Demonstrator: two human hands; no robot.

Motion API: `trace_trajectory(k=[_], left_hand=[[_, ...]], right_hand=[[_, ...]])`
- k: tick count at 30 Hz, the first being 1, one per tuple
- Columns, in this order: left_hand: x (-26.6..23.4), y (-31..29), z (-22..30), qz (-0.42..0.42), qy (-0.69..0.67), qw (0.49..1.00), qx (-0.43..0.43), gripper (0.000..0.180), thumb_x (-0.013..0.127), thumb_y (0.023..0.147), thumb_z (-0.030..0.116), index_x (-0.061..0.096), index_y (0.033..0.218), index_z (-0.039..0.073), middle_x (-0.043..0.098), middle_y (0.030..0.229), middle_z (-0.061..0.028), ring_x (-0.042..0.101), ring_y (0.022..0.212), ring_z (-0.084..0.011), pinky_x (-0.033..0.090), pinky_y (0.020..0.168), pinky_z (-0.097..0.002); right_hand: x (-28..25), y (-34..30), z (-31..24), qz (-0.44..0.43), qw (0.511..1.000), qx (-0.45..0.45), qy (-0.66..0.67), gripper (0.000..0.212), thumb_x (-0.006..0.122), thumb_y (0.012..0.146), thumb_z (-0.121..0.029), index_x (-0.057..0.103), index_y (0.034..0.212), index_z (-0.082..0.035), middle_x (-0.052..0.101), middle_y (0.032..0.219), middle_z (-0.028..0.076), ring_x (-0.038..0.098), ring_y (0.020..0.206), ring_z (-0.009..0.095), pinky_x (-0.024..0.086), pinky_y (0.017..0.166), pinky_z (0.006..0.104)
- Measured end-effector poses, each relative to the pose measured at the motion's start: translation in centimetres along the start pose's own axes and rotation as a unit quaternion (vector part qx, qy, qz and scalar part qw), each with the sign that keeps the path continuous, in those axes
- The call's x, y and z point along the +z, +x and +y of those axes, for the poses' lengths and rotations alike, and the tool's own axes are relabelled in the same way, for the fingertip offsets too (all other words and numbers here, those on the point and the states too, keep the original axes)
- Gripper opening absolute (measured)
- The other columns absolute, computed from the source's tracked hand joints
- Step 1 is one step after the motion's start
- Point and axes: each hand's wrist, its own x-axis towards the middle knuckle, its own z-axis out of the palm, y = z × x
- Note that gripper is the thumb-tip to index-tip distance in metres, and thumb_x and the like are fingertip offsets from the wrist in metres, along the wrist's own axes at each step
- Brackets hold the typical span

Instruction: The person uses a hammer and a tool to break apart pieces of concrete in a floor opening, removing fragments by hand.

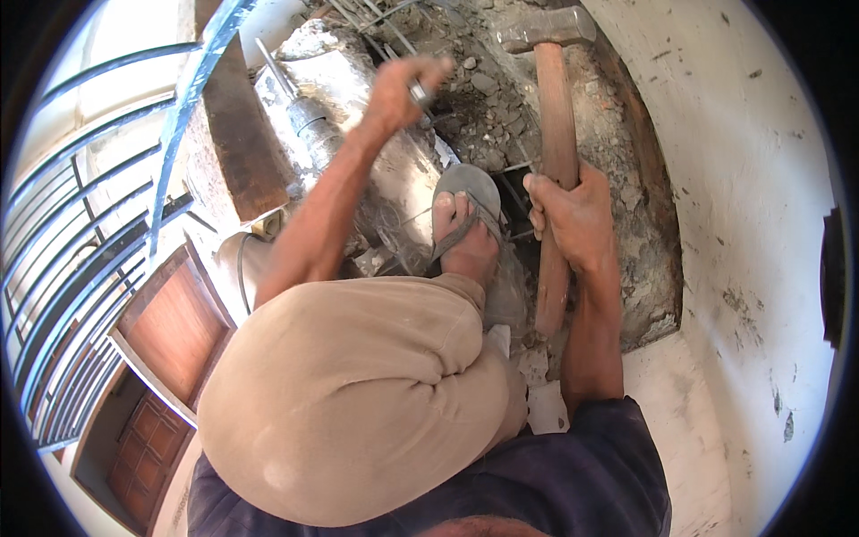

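Fingers: right hand (577, 217) is clamping hammer (558, 116), left hand (394, 97) apparently metal bar (418, 90); rubble (490, 115) is lying loose, concrete (640, 277) partly unbroken.

Plain beige cloth trousers (340, 403) swell into a broad, smooth, rounded shape, with creases gathering in a pucker on their right side and a small paler patch at their lower left. Just beyond the trousers, a dark grey flip-flop (484, 187) with a rounded toe and a forked strap leaves the toes uncovered. Below the trousers spreads a dark navy shirt (573, 483). Past them, the left hand (396, 97) and right hand (580, 217) are bare, as are both forearms (327, 206).
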Motion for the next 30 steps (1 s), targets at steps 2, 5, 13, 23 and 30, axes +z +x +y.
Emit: trace_trajectory(k=[2,5,13,23,30], left_hand=[[-3.0,2.9,3.0,0.151,-0.022,0.988,0.022,0.055,0.05,0.103,0.059,0.065,0.08,0.012,0.063,0.071,-0.0076,0.062,0.068,-0.0197,0.051,0.061,-0.0413],[-9.4,7.0,9.0,0.305,-0.219,0.926,0.033,0.045,0.059,0.104,0.049,0.057,0.078,0.013,0.043,0.061,0.0036,0.04,0.055,-0.0081,0.031,0.048,-0.0284],[-10.2,6.8,14.8,0.145,-0.384,0.912,0.019,0.049,0.061,0.105,0.046,0.049,0.07,0.013,0.041,0.058,0.0061,0.036,0.05,-0.0066,0.027,0.046,-0.0289],[0.4,4.3,10.1,0.021,0.096,0.989,0.111,0.029,0.062,0.102,0.039,0.078,0.098,0.016,0.069,0.065,-0.0077,0.067,0.055,-0.0159,0.053,0.05,-0.0357],[1.8,1.7,13.9,0.032,0.052,0.955,0.291,0.021,0.068,0.1,0.029,0.075,0.095,0.01,0.057,0.053,-0.0129,0.057,0.043,-0.0216,0.044,0.043,-0.0385]], right_hand=[[-0.6,-1.3,1.0,0.009,1.0,0.016,0.026,0.015,0.067,0.086,-0.012,0.063,0.083,0.002,0.059,0.06,0.004,0.055,0.049,0.011,0.044,0.046,0.0293],[-0.7,-1.6,2.6,0.0,0.998,0.01,0.057,0.015,0.071,0.088,-0.011,0.063,0.091,0.002,0.06,0.063,0.003,0.056,0.052,0.01,0.044,0.047,0.0284],[-0.5,-1.5,3.4,-0.007,0.996,-0.038,0.079,0.024,0.076,0.089,-0.01,0.063,0.103,0.004,0.065,0.079,0.003,0.061,0.065,0.008,0.049,0.057,0.0281],[0.7,-1.9,5.3,-0.005,0.991,-0.046,0.126,0.026,0.074,0.094,-0.014,0.059,0.109,0.002,0.059,0.072,0.001,0.055,0.057,0.008,0.044,0.051,0.027],[1.3,-2.7,6.1,0.055,0.97,-0.016,0.238,0.017,0.073,0.093,-0.008,0.058,0.098,-0.001,0.058,0.069,0.002,0.055,0.054,0.01,0.043,0.049,0.0277]])
